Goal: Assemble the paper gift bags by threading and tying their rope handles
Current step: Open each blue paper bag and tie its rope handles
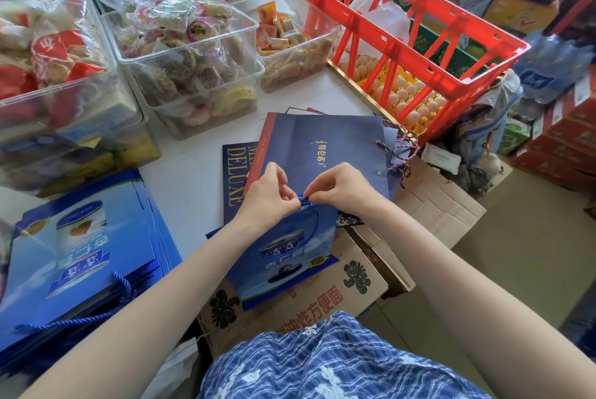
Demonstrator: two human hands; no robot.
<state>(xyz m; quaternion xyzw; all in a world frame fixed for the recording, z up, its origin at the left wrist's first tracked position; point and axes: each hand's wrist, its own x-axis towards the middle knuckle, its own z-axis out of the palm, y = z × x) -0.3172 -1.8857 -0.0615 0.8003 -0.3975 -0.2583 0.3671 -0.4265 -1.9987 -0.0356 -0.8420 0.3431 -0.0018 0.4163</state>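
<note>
A flat blue gift bag (283, 253) is held up over the near edge of the white tabletop (190, 179), above a printed cardboard box (322, 298). At its top edge, a blue rope handle (301, 200) is pinched from both sides: the left hand (269, 194) has thumb and fingertips closed on the rope end, and the right hand (338, 187) is curled round it just beside, the two hands almost touching. The rope's loop hangs down the bag's front. Just beyond the held bag, dark navy bags (325, 144) lie flat with multicoloured cords (403, 153) trailing off their right side. To the left of the held bag, a stack of finished blue bags (80, 247) rests with rope handles showing. Further beyond, clear snack bins (190, 53) and a red crate (409, 31) are set.
</note>
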